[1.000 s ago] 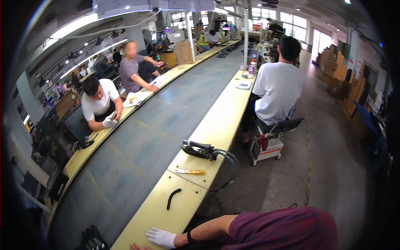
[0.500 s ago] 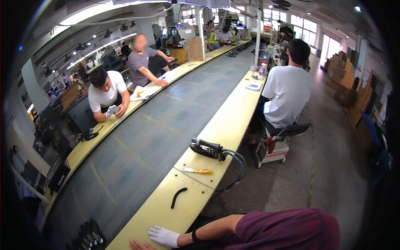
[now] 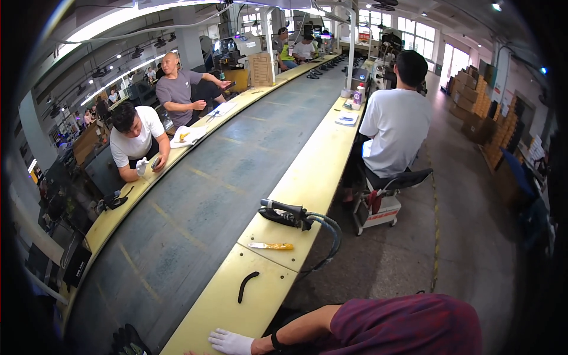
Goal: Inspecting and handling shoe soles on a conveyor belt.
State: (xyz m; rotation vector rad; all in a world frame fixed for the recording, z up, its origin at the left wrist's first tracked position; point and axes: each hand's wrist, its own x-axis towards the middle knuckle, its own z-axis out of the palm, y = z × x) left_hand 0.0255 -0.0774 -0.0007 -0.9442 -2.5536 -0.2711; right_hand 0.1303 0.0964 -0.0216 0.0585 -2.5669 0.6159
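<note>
My right hand (image 3: 232, 342), in a white glove, rests palm down with fingers stretched on the pale yellow worktop (image 3: 213, 313) at the bottom edge; nothing is in it. Of my left hand only bare fingertips (image 3: 190, 353) show beside it, mostly cut off by the lower edge. A curved black strip (image 3: 247, 287) lies on the worktop just beyond the right hand. Farther on are a putty knife (image 3: 271, 246) with a yellow handle and a black iron (image 3: 284, 215) with hoses hanging off the worktop's right edge.
A wide grey conveyor belt (image 3: 201, 189) runs alongside, with black shoes (image 3: 130, 341) at its near left. Across it, one person (image 3: 139, 139) in white handles a small object; another (image 3: 177, 89) in grey stands beyond. A person (image 3: 396, 130) sits ahead on my side.
The view has shifted slightly, and my left hand has slipped almost out of it. My right hand stays flat on the worktop. The person in grey has drawn a hand back from the far ledge.
</note>
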